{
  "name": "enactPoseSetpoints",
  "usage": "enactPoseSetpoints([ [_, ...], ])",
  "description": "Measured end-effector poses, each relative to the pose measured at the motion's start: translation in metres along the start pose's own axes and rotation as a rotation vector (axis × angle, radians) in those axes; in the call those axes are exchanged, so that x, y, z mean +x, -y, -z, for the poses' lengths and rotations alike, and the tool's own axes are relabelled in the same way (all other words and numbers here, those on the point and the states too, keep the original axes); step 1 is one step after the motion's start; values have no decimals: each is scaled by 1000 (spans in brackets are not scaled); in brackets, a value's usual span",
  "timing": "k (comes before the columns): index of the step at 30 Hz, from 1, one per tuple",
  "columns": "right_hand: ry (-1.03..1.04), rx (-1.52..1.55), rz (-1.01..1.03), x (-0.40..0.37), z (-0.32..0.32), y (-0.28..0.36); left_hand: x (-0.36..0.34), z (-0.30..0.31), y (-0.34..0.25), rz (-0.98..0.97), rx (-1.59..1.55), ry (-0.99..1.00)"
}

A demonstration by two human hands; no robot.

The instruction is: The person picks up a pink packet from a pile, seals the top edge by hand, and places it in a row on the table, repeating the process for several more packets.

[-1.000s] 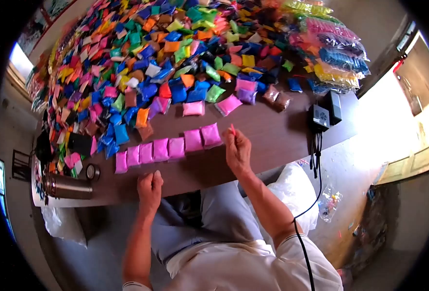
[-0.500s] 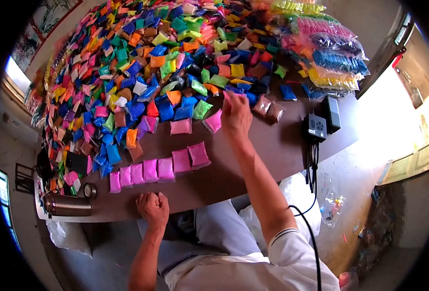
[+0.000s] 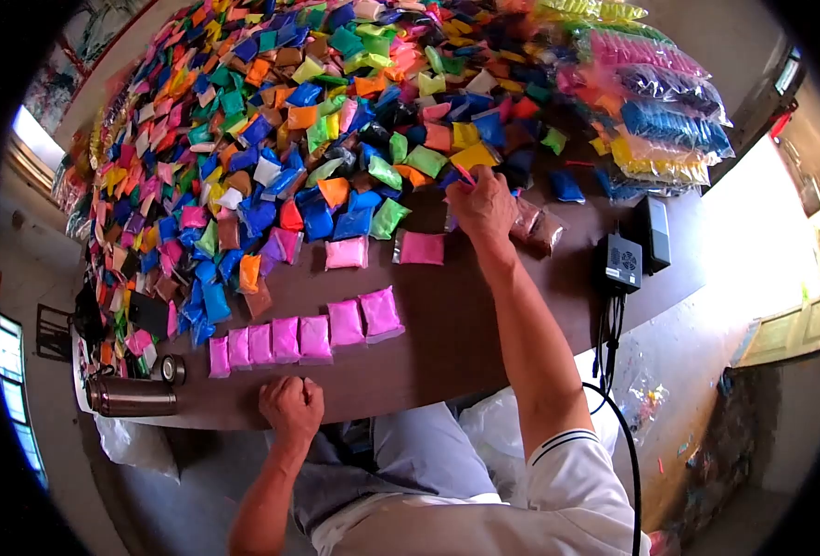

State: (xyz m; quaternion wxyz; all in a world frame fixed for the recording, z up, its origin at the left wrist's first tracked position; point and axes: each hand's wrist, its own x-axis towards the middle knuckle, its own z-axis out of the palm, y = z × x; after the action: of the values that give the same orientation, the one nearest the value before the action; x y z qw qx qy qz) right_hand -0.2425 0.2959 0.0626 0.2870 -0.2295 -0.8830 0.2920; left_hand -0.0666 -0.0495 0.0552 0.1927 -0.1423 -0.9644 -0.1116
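Note:
My right hand (image 3: 484,206) is at the near edge of a heap of small coloured packets (image 3: 336,139), fingers bent together. A pink edge shows by its fingertips, but what they grip is mostly hidden. Left of it, a bright pink packet (image 3: 421,247) and a paler pink packet (image 3: 346,253) lie flat on the brown table (image 3: 447,343). Nearer me is a slanting row of several pink packets (image 3: 285,339), side by side. My left hand (image 3: 292,408) rests as a loose fist on the table's front edge, below the row, with nothing visible in it.
Brown packets (image 3: 544,230) and a blue packet (image 3: 566,186) lie right of my right hand. Farther right stand black boxes (image 3: 621,262) with cables. Large clear bags of packets (image 3: 669,120) are stacked at back right. A metal flask (image 3: 133,396) lies at front left beside its lid (image 3: 173,370).
My right hand has moved slightly right along the heap's edge. The bright pink packet near it, tilted before, now lies straight and flat. My left hand stays in place.

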Motion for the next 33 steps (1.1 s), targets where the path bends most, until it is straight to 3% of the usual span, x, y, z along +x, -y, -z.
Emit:
enactPoseSetpoints([
  [5, -98, -48, -36, 19, 5, -19, 3, 0, 0, -15, 8, 23],
  [8, -72, -77, -45, 38, 24, -30, 4, -1, 0, -24, -3, 18],
  [10, 11, -70, -177, 51, 37, -39, 4, -1, 2, -13, -1, 52],
  [13, -172, -91, -110, 72, 47, -45, 2, -4, 3, -5, -1, 52],
  [20, -102, -59, 51, 104, 10, -23, 7, 0, 1, -32, 13, 44],
  [23, 124, -108, 282, 92, -12, -12, 4, -2, 0, 0, 48, 48],
  [28, 5, -223, 411, 65, -29, -9, 0, -6, 4, 9, -11, 33],
  [33, 14, -184, 501, 45, -18, -9, 0, -5, 2, -5, -7, 16],
])
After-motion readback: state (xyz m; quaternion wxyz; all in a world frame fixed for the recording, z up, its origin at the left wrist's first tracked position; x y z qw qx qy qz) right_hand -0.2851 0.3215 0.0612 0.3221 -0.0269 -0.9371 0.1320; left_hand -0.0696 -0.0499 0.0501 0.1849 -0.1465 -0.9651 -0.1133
